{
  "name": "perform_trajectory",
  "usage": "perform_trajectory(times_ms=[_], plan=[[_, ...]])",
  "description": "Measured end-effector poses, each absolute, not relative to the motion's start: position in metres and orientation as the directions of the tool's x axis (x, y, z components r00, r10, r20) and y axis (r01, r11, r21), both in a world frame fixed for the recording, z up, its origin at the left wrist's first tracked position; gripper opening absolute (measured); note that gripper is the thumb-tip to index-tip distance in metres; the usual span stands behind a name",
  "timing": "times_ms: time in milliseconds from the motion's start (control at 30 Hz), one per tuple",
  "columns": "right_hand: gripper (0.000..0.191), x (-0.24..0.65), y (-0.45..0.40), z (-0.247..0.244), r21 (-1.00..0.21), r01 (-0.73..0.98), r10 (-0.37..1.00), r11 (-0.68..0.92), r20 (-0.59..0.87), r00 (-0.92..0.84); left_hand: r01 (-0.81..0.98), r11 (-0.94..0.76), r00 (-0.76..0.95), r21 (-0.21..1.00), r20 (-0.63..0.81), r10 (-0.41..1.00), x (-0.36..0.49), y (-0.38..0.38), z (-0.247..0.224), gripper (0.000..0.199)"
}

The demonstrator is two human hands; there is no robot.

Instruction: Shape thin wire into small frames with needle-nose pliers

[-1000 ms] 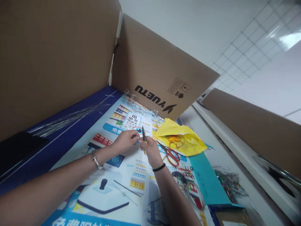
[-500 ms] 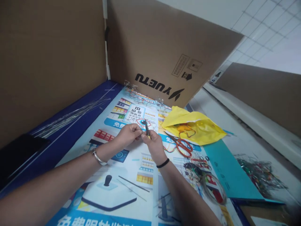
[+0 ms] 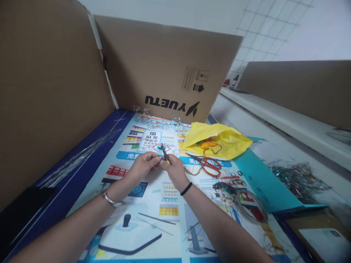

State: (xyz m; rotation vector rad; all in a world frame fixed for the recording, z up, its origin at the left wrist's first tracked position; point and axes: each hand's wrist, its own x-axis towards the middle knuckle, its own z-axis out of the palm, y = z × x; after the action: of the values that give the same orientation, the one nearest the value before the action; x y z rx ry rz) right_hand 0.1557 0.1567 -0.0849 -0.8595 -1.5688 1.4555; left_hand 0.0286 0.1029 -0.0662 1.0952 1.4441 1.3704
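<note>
My left hand (image 3: 145, 166) is closed in a pinch above the printed sheet (image 3: 153, 223), its fingertips nearly meeting those of the other hand. Whatever it pinches is too small to make out. My right hand (image 3: 174, 170) is wrapped round a slim tool with dark pointed jaws, which looks like small pliers (image 3: 164, 150). The jaws point up and away from me, and the grip hides most of the handle. To the right of this hand lie red-handled scissors (image 3: 211, 167) and a coloured cord (image 3: 193, 171).
A yellow pouch (image 3: 227, 146) holds orange thread. Clear tape (image 3: 252, 206) lies at right, near a tangle of wire scraps (image 3: 298, 179). Thin metal wires (image 3: 82, 155) rest on the blue surface at left. Cardboard walls (image 3: 161, 65) stand behind and at left.
The camera view has tilted and shifted, so the surroundings sit differently in the picture. Both hands stay close together, and the right hand keeps its hold on the pliers.
</note>
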Motion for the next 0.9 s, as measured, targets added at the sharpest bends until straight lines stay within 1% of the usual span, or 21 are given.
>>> perform_trajectory(times_ms=[133, 267, 367, 467, 600, 733, 900], plan=[[0.019, 0.156, 0.153, -0.078, -0.994, -0.104, 0.887, 0.043, 0.086, -0.453, 0.03, -0.006, -0.333, 1.0, 0.016, 0.943, 0.028, 0.101, -0.062, 0.023], [0.032, 0.161, 0.154, -0.071, -0.99, -0.123, 0.859, -0.072, 0.001, -0.512, -0.14, -0.07, -0.437, 0.988, 0.002, 0.899, 0.027, 0.101, -0.055, 0.028], [0.044, 0.166, 0.155, -0.069, -0.979, -0.086, 0.781, -0.184, -0.093, -0.618, -0.209, -0.132, -0.514, 0.969, 0.006, 0.858, 0.024, 0.103, -0.053, 0.028], [0.048, 0.168, 0.153, -0.068, -0.958, -0.04, 0.681, -0.283, -0.172, -0.712, -0.203, -0.196, -0.569, 0.959, 0.047, 0.821, 0.02, 0.104, -0.053, 0.027], [0.047, 0.167, 0.146, -0.067, -0.959, 0.049, 0.597, -0.279, -0.213, -0.773, -0.138, -0.253, -0.579, 0.958, 0.129, 0.805, 0.018, 0.103, -0.053, 0.026], [0.046, 0.165, 0.144, -0.068, -0.959, 0.05, 0.605, -0.28, -0.216, -0.766, -0.084, -0.284, -0.551, 0.955, 0.192, 0.812, 0.02, 0.101, -0.054, 0.025], [0.046, 0.165, 0.145, -0.07, -0.962, 0.043, 0.611, -0.271, -0.206, -0.764, -0.083, -0.273, -0.55, 0.958, 0.184, 0.815, 0.022, 0.101, -0.053, 0.025]])
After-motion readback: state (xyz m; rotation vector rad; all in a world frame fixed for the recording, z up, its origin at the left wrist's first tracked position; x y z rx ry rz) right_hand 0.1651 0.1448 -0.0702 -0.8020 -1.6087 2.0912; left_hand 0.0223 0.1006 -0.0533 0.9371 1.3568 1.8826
